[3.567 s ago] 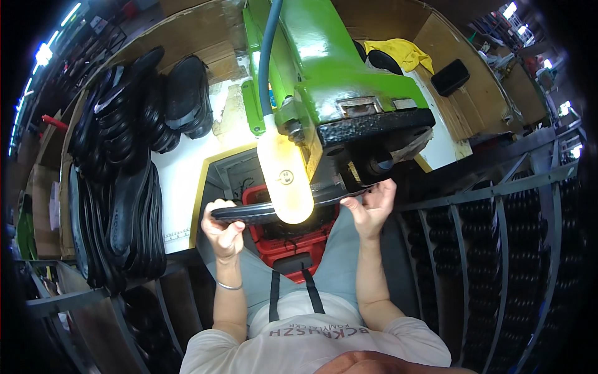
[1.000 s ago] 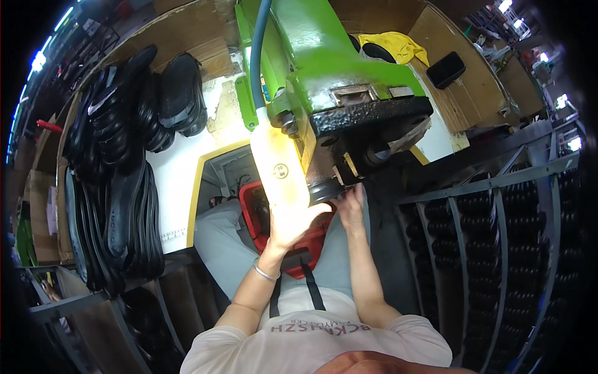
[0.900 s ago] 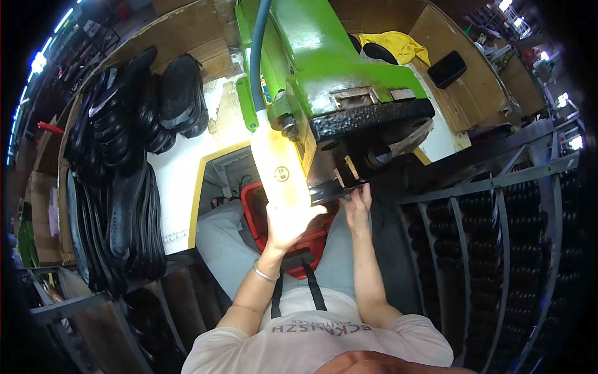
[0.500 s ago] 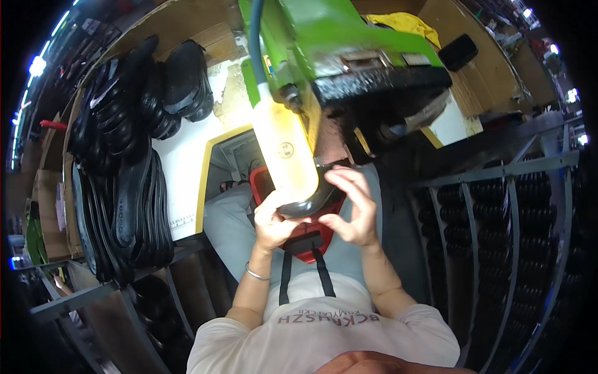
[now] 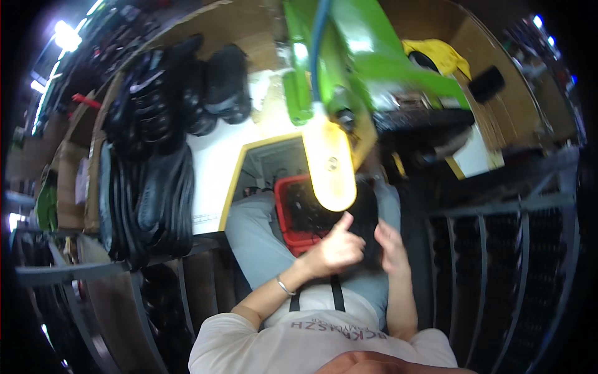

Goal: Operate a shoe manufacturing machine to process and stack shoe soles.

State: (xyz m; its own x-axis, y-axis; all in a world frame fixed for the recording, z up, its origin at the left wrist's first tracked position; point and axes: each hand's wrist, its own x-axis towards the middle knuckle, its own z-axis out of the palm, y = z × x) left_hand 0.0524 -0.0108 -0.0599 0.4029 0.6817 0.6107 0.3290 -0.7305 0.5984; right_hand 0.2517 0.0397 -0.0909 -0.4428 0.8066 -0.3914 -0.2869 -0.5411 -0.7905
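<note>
The tall green-painted metal machine (image 5: 374,56) looks smooth and glossy; its pale yellow oblong guard (image 5: 328,163) shines like plastic; the stacked black shoe soles (image 5: 149,187) seem matt rubber; the red crate (image 5: 293,215) is perhaps plastic, blurred.

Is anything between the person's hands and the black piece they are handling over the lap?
Nothing visible does: the left hand and right hand are already on the black piece, below the yellow lamp.

Single head-worn fisheye view, looking steeply down the person's torso at close range. Forearms enter from the lower edge; a green machine (image 5: 367,56) overhangs the top. Straight rack bars (image 5: 492,212) bend toward the rim.
</note>
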